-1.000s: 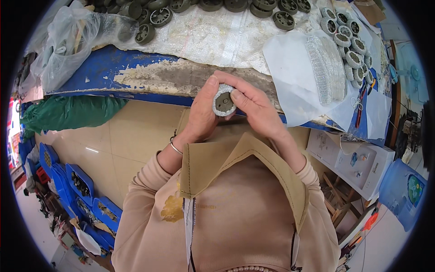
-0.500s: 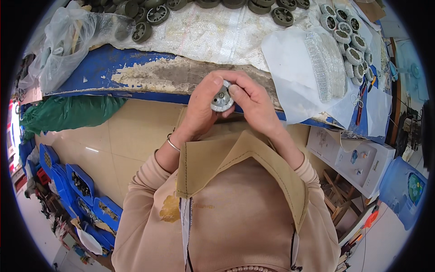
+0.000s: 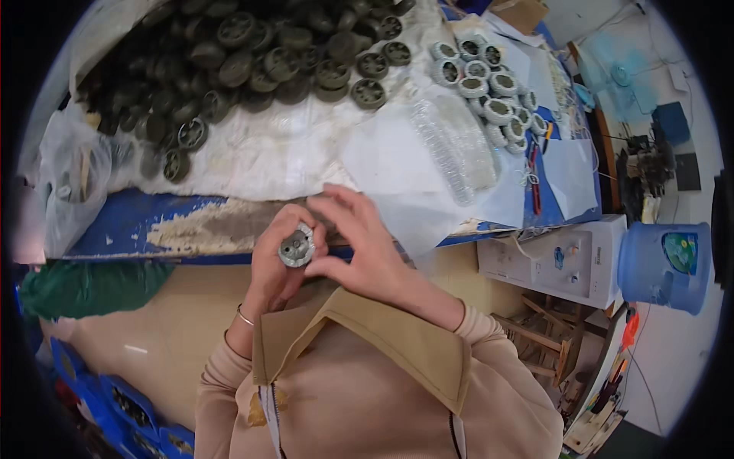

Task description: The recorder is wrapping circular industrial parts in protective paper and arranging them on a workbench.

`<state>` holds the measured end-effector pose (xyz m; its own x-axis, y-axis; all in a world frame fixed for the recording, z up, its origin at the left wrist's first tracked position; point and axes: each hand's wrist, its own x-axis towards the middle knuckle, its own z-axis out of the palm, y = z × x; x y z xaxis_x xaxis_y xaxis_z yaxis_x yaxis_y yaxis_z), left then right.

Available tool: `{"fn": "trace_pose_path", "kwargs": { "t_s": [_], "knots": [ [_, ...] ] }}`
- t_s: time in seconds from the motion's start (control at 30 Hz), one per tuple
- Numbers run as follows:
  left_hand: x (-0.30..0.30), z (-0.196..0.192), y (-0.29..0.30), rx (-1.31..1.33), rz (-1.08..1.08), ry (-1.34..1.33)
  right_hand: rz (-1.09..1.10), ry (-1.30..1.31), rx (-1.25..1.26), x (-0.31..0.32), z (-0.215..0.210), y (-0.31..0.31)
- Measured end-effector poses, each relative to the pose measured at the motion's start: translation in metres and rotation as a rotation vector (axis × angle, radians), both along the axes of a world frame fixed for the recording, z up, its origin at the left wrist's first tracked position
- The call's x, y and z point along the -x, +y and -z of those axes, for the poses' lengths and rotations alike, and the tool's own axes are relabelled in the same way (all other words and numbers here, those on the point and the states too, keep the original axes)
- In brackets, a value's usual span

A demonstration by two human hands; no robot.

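Note:
Above the near edge of the table, my left hand point(image 3: 269, 256) grips a small round metal part point(image 3: 296, 248) with a grey face, a few holes and a pale, rough rim. Its fingers curl around the part from the left and behind. To the right, my right hand point(image 3: 365, 254) is open, fingers stretched and apart from the thumb. The right thumb tip is close to the part's lower right edge; whether it touches I cannot tell.
Many dark round wheel-like parts point(image 3: 279, 65) are heaped on white sheeting point(image 3: 283, 153). Pale-wrapped round parts point(image 3: 497, 111) stand grouped at far right, near clear bubble wrap point(image 3: 451, 149) and a red-handled tool point(image 3: 535, 183). A water dispenser point(image 3: 550, 264) and blue bins point(image 3: 115, 405) stand below.
My right hand has let go of the round part and spread its fingers. The left hand keeps hold of it. The view has shifted, showing more of the dark heap.

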<state>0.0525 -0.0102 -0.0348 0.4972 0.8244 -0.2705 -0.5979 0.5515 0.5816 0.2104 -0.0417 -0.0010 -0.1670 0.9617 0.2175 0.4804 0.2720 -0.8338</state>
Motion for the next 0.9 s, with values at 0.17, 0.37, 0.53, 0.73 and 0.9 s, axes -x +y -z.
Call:
{"fn": "trace_pose_path", "kwargs": {
  "t_s": [0.17,0.37,0.53,0.73,0.9],
  "knots": [
    [-0.029,-0.011,0.021,0.189,0.039,0.002,-0.008,-0.067,-0.03,-0.006,0.01,0.007],
    [-0.065,-0.022,0.038,0.25,0.198,-0.069,0.037,-0.178,-0.046,-0.05,-0.003,0.019],
    [-0.079,-0.016,0.052,-0.087,0.29,0.255,0.303,-0.363,-0.157,-0.125,-0.014,0.053],
    [-0.092,-0.02,0.064,-0.412,0.489,0.443,0.715,-0.757,-0.375,-0.248,-0.035,0.111],
    [-0.119,-0.015,0.07,-0.682,0.503,0.555,0.618,-0.941,-0.222,-0.256,-0.033,0.139]
  ]
}}
